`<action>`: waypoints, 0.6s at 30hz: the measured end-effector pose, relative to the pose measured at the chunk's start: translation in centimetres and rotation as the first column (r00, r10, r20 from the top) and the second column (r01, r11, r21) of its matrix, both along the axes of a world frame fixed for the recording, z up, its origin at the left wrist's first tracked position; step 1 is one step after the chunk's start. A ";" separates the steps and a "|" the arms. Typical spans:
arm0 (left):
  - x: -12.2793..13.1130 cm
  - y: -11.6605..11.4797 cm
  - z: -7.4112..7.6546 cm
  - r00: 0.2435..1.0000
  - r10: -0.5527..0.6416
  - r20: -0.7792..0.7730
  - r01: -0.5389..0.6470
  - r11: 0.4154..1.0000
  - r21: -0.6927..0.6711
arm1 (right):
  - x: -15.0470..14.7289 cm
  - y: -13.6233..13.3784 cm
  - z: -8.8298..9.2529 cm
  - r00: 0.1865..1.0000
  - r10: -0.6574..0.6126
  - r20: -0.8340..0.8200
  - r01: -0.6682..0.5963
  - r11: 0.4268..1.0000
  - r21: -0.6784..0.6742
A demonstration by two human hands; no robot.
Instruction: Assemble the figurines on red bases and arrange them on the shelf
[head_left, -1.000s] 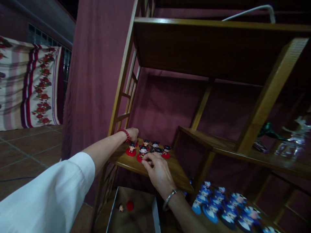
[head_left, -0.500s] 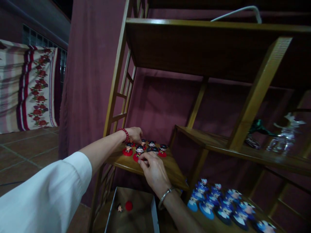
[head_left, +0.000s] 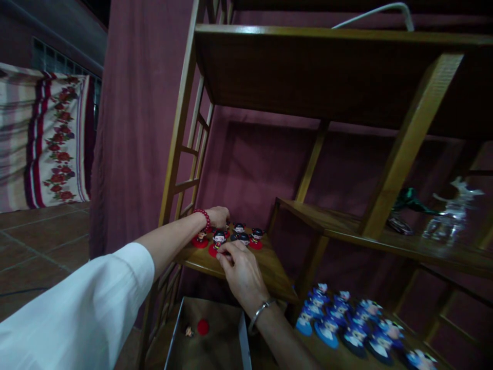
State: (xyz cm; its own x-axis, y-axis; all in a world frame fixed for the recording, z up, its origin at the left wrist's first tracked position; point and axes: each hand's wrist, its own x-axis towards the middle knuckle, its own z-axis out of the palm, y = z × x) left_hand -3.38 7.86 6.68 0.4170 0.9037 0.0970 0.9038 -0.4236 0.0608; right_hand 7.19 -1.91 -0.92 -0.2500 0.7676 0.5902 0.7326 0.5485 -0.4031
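Several small black-haired figurines on round red bases stand grouped on a wooden shelf. My left hand, with a red bead bracelet at the wrist, reaches over to the back row. Its fingers curl down around a back figurine, which they partly hide. My right hand, a silver bangle on its wrist, pinches at the red base of the front figurine with thumb and forefinger. Another figurine is partly covered behind its knuckles. At the right of the group stands one more figurine.
Below the shelf, an open box holds a loose figurine piece and a red disc. Several blue figurines stand in rows at lower right. A clear figure is on the right shelf. Slatted shelf side borders the left.
My left hand has moved slightly right and down, its wrist now covering more of the left figurines. The right hand stays at the front figurine. The view has shifted slightly.
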 end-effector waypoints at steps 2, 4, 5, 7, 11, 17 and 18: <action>-0.1 0.0 -0.1 1.000 0.005 -0.013 -0.005 1.000 0.010 | 0.0 0.0 0.0 1.000 0.000 0.001 0.000 1.000 0.007; -0.1 0.0 -0.1 1.000 0.011 -0.024 -0.010 1.000 0.012 | 0.0 0.0 0.0 1.000 -0.004 0.009 0.004 1.000 0.017; 0.0 0.0 -0.1 1.000 0.012 -0.027 -0.011 1.000 0.010 | 0.0 0.0 0.0 1.000 -0.007 0.013 0.006 1.000 0.021; 0.0 -0.1 -0.1 0.999 0.009 -0.033 -0.009 1.000 0.007 | -0.1 -0.1 0.0 1.000 -0.012 0.021 0.011 1.000 0.026; 0.1 0.0 -0.1 0.999 0.017 -0.051 -0.016 1.000 0.017 | -0.1 -0.3 0.2 0.999 -0.029 0.041 0.027 0.999 0.042; 0.2 0.0 -0.1 0.999 0.012 -0.049 -0.012 1.000 0.011 | -0.1 -0.3 0.3 0.999 -0.023 0.036 0.022 0.999 0.041; 0.2 0.0 -0.1 0.999 0.018 -0.047 -0.017 1.000 0.008 | -0.1 -0.3 0.3 0.999 -0.021 0.034 0.020 0.999 0.044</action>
State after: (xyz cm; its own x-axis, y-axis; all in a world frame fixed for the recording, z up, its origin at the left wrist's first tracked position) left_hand -3.18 7.87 6.59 0.4055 0.9102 0.0846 0.9128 -0.4081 0.0150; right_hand 7.06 -2.23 -0.63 -0.2551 0.7463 0.6148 0.7569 0.5498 -0.3534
